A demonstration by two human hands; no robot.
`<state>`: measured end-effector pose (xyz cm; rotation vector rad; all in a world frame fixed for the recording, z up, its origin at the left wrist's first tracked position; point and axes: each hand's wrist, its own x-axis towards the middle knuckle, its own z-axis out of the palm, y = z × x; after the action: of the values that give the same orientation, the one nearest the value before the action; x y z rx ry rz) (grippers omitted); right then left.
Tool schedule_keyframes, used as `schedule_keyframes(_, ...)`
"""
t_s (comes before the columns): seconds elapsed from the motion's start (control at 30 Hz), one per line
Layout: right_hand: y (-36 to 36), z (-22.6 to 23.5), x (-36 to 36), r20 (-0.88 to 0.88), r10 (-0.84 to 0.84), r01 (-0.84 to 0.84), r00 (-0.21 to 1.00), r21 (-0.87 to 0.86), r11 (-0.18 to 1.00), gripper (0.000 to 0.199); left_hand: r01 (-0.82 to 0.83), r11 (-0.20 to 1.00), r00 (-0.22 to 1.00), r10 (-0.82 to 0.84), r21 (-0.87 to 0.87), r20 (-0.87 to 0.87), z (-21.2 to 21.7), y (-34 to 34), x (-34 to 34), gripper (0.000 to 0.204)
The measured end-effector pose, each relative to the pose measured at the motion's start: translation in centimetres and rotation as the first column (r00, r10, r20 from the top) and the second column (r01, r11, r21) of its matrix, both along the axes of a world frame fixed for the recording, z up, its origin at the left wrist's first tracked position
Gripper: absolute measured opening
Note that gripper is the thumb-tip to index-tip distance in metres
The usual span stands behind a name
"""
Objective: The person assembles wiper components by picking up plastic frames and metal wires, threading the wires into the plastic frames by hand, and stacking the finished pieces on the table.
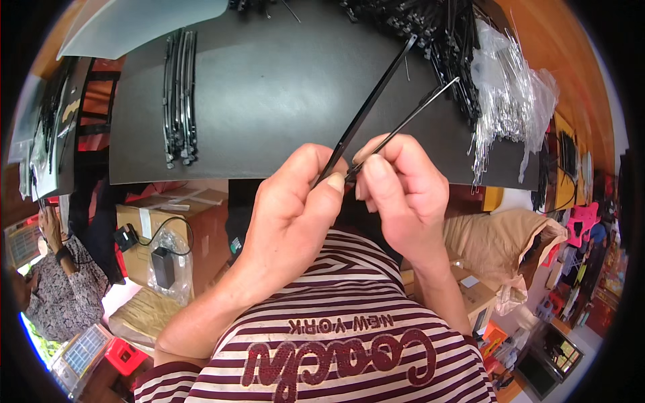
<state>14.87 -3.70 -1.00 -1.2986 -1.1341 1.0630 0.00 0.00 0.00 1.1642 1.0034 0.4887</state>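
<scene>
My left hand (pixel 289 198) is closed, thumb and fingers pinching the lower end of a long flat black strip (pixel 371 101). The strip slants up and to the right, and its small light tip lies near a dark pile. Beside it my right hand (pixel 406 195) pinches a thin, shiny metal rod (pixel 420 107) with a dark middle part. The lower ends of strip and rod come close together between my fingertips; whether they touch is hidden. Both hands are at the near edge of a black tabletop (pixel 255 87).
A row of black strips (pixel 180 101) lies at the table's left. At the far right are a heap of black strips (pixel 430 27) and thin metal wires (pixel 500 101) in clear plastic. Below stand a cardboard box (pixel 201 228) and a brown paper sack (pixel 497 235). Another person (pixel 64 289) sits at left.
</scene>
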Motion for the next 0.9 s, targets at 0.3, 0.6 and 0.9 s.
schedule_keyframes(0.3, 2.0, -0.5, 3.8, 0.254, -0.074, 0.111, 0.964, -0.136, 0.985, 0.011, -0.408, 0.748, 0.815, 0.557, 0.523, -0.161, 0.1, 5.9, -8.2, 0.034)
schedule_keyframes(0.6, 9.9, 0.5, 5.5, 0.748, -0.28, 0.075, 0.601, 0.296, 0.952, 0.011, 0.008, 0.626, 0.714, 0.543, 0.78, -0.443, -2.6, 8.1, -12.2, 0.027)
schedule_keyframes(0.9, 16.7, 2.4, 6.8, 0.935, -0.218, 0.18, 0.28, 0.172, 0.969, 0.028, -0.018, 0.652, 0.769, 0.493, 0.758, -0.407, -1.5, 7.7, -10.5, 0.027)
